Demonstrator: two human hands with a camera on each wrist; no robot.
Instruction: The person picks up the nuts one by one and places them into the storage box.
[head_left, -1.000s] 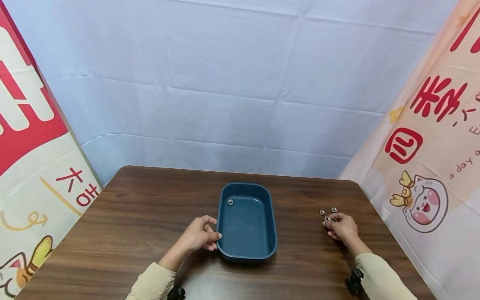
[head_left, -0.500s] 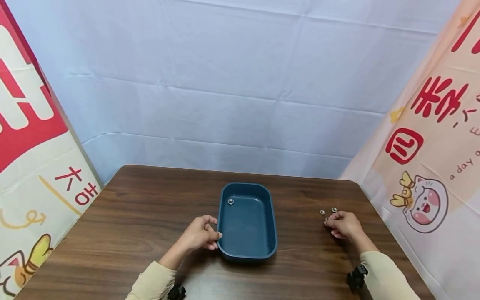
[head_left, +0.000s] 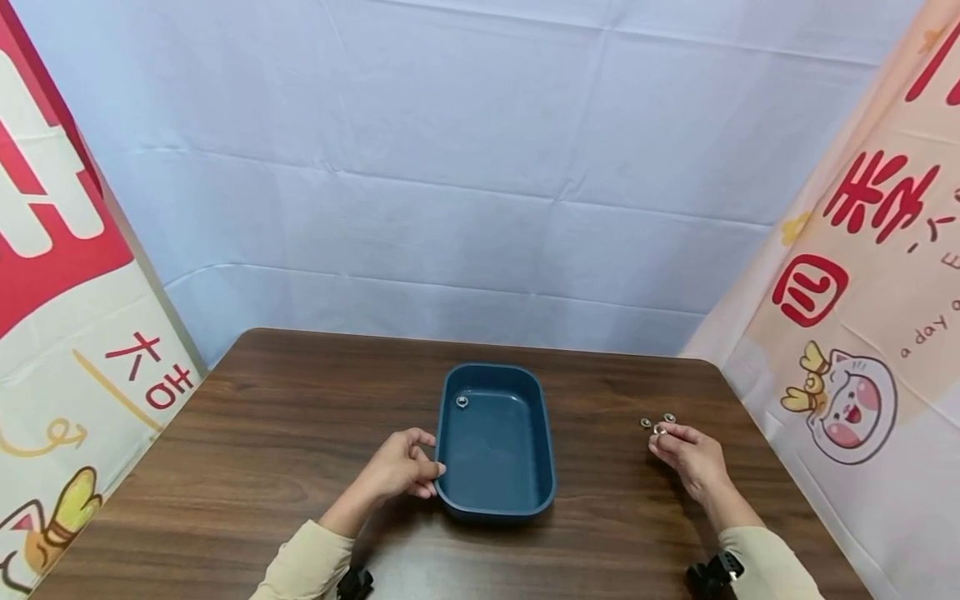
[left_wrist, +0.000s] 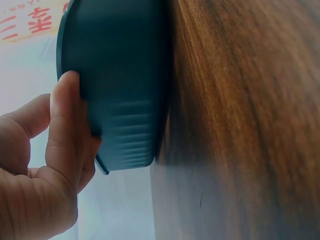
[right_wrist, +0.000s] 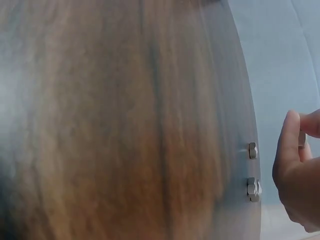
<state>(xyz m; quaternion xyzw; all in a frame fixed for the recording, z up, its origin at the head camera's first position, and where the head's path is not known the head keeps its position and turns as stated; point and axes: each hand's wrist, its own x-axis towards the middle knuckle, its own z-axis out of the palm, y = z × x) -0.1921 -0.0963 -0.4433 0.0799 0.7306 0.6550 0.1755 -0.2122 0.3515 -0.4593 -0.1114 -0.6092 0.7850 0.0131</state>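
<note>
A dark blue plastic tray (head_left: pixel 497 467) stands on the table with one metal hex nut (head_left: pixel 462 402) lying in its far left corner. My left hand (head_left: pixel 403 468) holds the tray's left rim, thumb at the top edge and fingers (left_wrist: pixel 65 115) against the outer wall. At the right, my right hand (head_left: pixel 692 460) pinches a hex nut (head_left: pixel 659 429) between thumb and fingertips, raised over the table. Two loose nuts show just beyond it, a left nut (head_left: pixel 646 422) and a right nut (head_left: pixel 669 417). In the right wrist view, nuts (right_wrist: pixel 252 187) partly overlap each other.
The brown wood-grain table (head_left: pixel 300 417) has rounded far corners. A pale cloth backdrop (head_left: pixel 450 208) hangs behind it, with printed banners at the left (head_left: pixel 90 350) and right (head_left: pixel 847 333). Black cameras sit at both wrists.
My right hand has picked a nut off the table and lifted it slightly; its fingers were low among the nuts before. The left hand and tray have stayed in place.
</note>
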